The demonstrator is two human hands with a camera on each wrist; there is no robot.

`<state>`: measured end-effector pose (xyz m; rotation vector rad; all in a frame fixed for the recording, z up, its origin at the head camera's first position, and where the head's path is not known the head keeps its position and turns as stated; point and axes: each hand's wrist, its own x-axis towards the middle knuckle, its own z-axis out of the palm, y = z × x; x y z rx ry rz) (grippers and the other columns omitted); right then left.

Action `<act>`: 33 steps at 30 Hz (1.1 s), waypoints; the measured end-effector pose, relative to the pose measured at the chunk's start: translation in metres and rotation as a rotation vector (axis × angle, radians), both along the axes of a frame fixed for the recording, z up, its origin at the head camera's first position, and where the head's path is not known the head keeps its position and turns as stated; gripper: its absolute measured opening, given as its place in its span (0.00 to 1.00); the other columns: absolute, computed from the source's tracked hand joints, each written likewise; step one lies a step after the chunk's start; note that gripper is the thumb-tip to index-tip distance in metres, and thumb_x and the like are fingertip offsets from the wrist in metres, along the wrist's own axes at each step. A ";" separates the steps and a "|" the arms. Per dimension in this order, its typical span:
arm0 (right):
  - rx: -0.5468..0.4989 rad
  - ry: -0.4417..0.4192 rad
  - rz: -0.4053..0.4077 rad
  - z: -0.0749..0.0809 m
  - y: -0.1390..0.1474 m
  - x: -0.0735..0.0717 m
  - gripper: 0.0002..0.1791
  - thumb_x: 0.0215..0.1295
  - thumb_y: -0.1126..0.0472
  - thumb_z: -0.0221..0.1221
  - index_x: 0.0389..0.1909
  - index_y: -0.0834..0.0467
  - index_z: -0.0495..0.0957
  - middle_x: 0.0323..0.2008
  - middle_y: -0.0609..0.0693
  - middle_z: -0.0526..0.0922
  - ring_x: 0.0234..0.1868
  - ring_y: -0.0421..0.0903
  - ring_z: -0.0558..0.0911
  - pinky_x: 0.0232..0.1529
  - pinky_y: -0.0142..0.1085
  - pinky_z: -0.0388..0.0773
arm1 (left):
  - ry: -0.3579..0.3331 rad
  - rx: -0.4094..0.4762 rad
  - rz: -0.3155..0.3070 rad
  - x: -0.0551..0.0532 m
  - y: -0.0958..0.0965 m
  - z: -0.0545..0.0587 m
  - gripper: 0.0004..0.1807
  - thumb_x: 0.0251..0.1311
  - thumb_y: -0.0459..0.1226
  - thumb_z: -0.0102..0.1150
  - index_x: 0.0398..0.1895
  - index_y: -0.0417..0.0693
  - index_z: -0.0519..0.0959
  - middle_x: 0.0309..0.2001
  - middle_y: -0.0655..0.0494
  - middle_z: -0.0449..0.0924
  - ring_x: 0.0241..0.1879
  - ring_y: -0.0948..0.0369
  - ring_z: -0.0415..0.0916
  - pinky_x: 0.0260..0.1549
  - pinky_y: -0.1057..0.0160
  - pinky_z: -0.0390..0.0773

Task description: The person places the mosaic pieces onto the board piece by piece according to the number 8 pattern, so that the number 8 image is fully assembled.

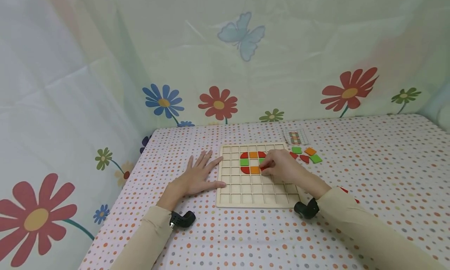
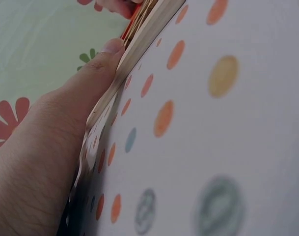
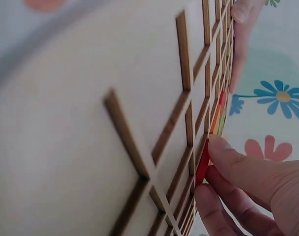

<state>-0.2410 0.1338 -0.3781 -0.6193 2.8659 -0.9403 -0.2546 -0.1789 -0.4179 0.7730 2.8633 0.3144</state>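
Observation:
A wooden grid board [image 1: 246, 188] lies on the table, with red quarter-round tiles [image 1: 245, 170], orange square tiles [image 1: 253, 155] and green square tiles [image 1: 244, 162] set in a ring in its cells. My right hand [image 1: 283, 166] is over the board and pinches a red tile [image 3: 203, 162] between thumb and fingers, right at a cell at the ring's near right corner. My left hand [image 1: 198, 176] lies spread at the board's left side, its thumb [image 2: 107, 59] and a fingertip touching the edge.
Right of the board lie loose green tiles [image 1: 316, 158], an orange tile [image 1: 310, 151] and red tiles [image 1: 304, 158]. A pattern card [image 1: 295, 137] lies behind them. More red pieces [image 1: 344, 190] show beside the right forearm. A flowered curtain [image 1: 281, 67] hangs behind the dotted tablecloth [image 1: 246, 238].

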 end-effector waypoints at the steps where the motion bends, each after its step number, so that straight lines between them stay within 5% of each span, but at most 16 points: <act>1: -0.001 -0.005 -0.002 0.000 0.000 -0.001 0.08 0.61 0.68 0.74 0.41 0.64 0.91 0.37 0.52 0.85 0.38 0.47 0.82 0.40 0.38 0.79 | 0.000 0.001 0.002 0.000 0.000 0.000 0.53 0.65 0.72 0.51 0.87 0.66 0.46 0.86 0.48 0.34 0.84 0.46 0.26 0.75 0.32 0.27; 11: -0.024 -0.002 0.015 -0.005 0.002 -0.010 0.06 0.57 0.67 0.77 0.35 0.62 0.91 0.33 0.50 0.85 0.35 0.46 0.83 0.38 0.38 0.82 | 0.005 0.011 0.007 0.002 -0.004 -0.006 0.52 0.65 0.73 0.50 0.86 0.67 0.47 0.86 0.48 0.34 0.84 0.46 0.26 0.75 0.32 0.27; 19: -0.070 0.042 0.081 -0.002 0.025 0.010 0.08 0.65 0.66 0.72 0.44 0.63 0.90 0.41 0.52 0.89 0.44 0.51 0.86 0.46 0.44 0.86 | 0.009 0.019 0.003 0.001 -0.002 -0.007 0.52 0.65 0.73 0.50 0.87 0.67 0.47 0.86 0.48 0.34 0.84 0.46 0.26 0.75 0.31 0.28; 25: -0.011 0.031 0.072 0.005 0.063 0.032 0.10 0.63 0.66 0.72 0.45 0.61 0.89 0.43 0.49 0.87 0.44 0.49 0.84 0.45 0.43 0.86 | 0.010 0.012 -0.003 -0.001 -0.001 -0.003 0.52 0.65 0.74 0.49 0.87 0.67 0.46 0.86 0.48 0.34 0.84 0.47 0.26 0.75 0.31 0.28; 29: 0.052 0.071 0.077 0.003 0.086 0.035 0.13 0.55 0.70 0.76 0.42 0.62 0.89 0.42 0.51 0.87 0.43 0.50 0.85 0.42 0.44 0.86 | 0.002 0.008 -0.001 -0.002 -0.001 -0.001 0.53 0.64 0.74 0.49 0.87 0.67 0.46 0.86 0.48 0.34 0.84 0.47 0.25 0.75 0.32 0.28; 33: 0.079 0.004 0.064 0.004 0.100 0.031 0.14 0.53 0.71 0.76 0.42 0.64 0.89 0.41 0.52 0.86 0.41 0.50 0.85 0.40 0.42 0.86 | -0.002 0.016 -0.004 -0.002 0.000 -0.001 0.54 0.63 0.75 0.48 0.87 0.67 0.46 0.86 0.49 0.34 0.84 0.48 0.25 0.76 0.32 0.27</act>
